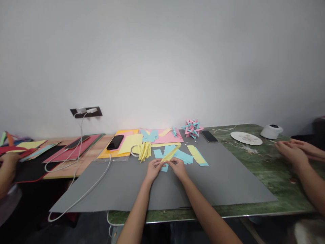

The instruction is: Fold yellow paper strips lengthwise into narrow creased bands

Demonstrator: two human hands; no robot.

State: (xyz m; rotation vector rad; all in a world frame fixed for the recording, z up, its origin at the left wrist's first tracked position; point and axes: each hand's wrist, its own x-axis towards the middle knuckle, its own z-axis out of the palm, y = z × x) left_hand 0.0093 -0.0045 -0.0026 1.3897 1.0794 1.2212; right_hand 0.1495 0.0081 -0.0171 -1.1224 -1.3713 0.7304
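A yellow paper strip [172,153] slants up between my two hands over the grey sheet. My left hand [154,168] pinches its lower end, fingers closed. Right beside it, my right hand [177,166] has its thumb and fingers on the same strip. Light blue paper strips [183,155] lie flat just behind and under my hands. To the left stands a bundle of folded yellow paper pieces [145,151]. On the right rests a yellow strip [197,155] over a blue one. Fingertip details are small and partly hidden.
A pink and blue folded-paper star ball [193,128] sits at the back by a phone [209,136]. Another phone [115,142] lies on coloured sheets. A white cable [93,189] crosses the grey sheet [228,179]. Co-workers' hands show at both sides, near a white plate [246,138] rightward.
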